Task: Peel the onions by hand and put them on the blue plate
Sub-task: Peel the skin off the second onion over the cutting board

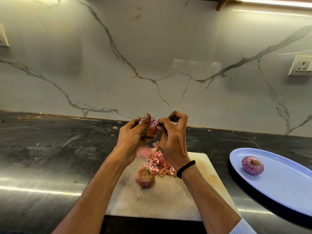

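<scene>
Marble-veined wall panels rise behind a dark, scuffed surface (50, 149), where a pale board (168, 196) sits near the front edge. Both hands are raised above the board's far end. The left hand (133, 134) grips the held onion (152, 130), fingers curled round it and thumb (146, 120) pressed over its top. The right hand (170, 141) has its fingers (175, 115) bunched together, the tips pinching at that onion's right edge, probably on a flap of skin, though this is too small to be sure of.

Patches of dry skin seem to remain on the held onion, so peeling looks only partly done. A short pinch like this may tear the skin off in flakes and leave bits behind, or a nail may dig into the flesh. A hard tug could also twist the onion out of the left hand's grip; it would drop onto the peels (157, 162) or roll off over the surface.

The board onion (144, 178), unpeeled, lies between the forearms and a nudge could set it rolling. The blue plate (287, 191) lies well apart to the right with the plate onion (252, 165) on it. A careless drop there might knock that one toward the rim.
</scene>
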Available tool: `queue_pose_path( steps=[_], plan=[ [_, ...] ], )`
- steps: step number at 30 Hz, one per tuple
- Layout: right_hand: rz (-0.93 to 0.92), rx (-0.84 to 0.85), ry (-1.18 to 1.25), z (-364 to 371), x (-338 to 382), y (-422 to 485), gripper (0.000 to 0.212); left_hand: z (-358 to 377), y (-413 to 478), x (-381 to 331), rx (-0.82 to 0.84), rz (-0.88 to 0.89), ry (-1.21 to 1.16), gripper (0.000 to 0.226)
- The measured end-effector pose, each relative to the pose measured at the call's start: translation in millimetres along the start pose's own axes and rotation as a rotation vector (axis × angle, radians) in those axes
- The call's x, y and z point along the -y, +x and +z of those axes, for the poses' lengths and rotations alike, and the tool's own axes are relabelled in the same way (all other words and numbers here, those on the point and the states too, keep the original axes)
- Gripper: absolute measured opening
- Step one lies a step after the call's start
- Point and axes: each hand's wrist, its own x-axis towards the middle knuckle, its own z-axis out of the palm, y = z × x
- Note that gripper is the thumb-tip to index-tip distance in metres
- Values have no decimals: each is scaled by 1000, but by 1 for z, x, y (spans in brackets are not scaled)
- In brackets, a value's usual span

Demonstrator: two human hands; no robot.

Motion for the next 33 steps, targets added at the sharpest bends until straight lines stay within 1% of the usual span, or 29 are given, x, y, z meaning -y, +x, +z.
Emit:
queue_pose_path(
  steps=[3,7,9,12,15,19,23,25,27,30,31,33],
  plan=[
    [-4,13,-2,-1,1,0,16,1,1,1,-48,-6,-17,47],
    [8,11,9,-1,3,1,18,-4,7,-1,-146,6,-54,54],
    [45,27,21,-1,1,1,21,-6,9,-1,-157,9,-57,56],
    [87,103,19,0,-1,-1,30,-4,8,0,-132,3,-40,60],
    [79,168,65,2,-1,-2,26,-4,6,2,-85,-3,-33,59],
    [54,184,75,3,-1,-3,28,-4,3,1,-44,1,-21,52],
    [59,127,78,3,-3,-3,14,-2,3,0,-63,-7,-14,50],
    [89,86,80,2,-4,-2,15,-1,3,0,-74,-7,-14,52],
    [104,61,90,2,-5,-1,11,-2,4,-1,-84,-9,-14,55],
    [100,106,119,2,-2,-2,38,-3,4,-1,-95,-19,-19,56],
    [87,133,125,2,-1,-2,42,-3,4,-1,-89,-22,-20,57],
    [44,180,108,2,0,-2,42,-3,3,-1,-69,-23,-10,55]
  ],
)
